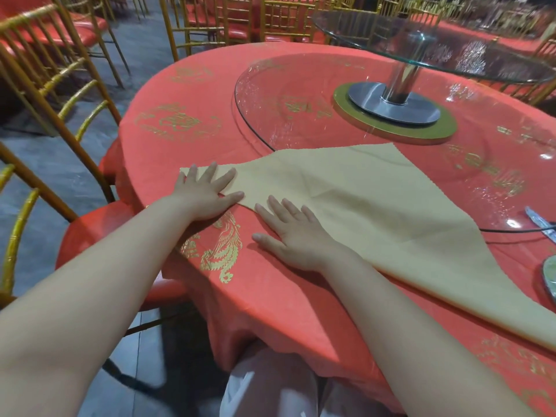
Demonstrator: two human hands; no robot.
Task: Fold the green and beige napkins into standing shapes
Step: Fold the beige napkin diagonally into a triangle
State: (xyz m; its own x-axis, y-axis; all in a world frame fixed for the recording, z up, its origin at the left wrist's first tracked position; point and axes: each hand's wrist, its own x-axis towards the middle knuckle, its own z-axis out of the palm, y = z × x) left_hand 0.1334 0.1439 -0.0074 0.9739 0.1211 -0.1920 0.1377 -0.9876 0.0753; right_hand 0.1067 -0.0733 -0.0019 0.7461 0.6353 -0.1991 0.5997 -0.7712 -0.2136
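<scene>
**Item 1. Beige cloth napkin** (376,206), lying flat as a broad triangle on the surface.
- Position: the far point overlaps the rim of the lower glass turntable disc (270,94). One tip points toward the left edge of the surface. The other runs off toward the near right edge.
- Long axis: the near side, running diagonally from the left tip down to the right.

**Item 2. Your left hand** (207,195).
- State: flat, with fingers (224,180) spread apart and gripping nothing.
- Position: pressing on the napkin's left tip. This hand is the nearer one to that tip.

**Item 3. Your right hand** (296,236).
- State: also flat, with fingers (279,207) splayed and gripping nothing.
- Position: resting on the near long side just beside the left hand, with the thumb out on the red cloth.
- Relation: most of the napkin lies ahead and to the right of both hands.

**Item 4. Red tablecloth with gold print** (270,296).
- Room: a bare band runs between the napkin and the near edge, so you likely have space to bring a tip inward.

**Item 5. Obstacles.**
- Far side: the glass disc.
- Right edge: a pale dish rim (550,281), near the napkin.

**Item 6. Green napkin.** Not in view.
</scene>
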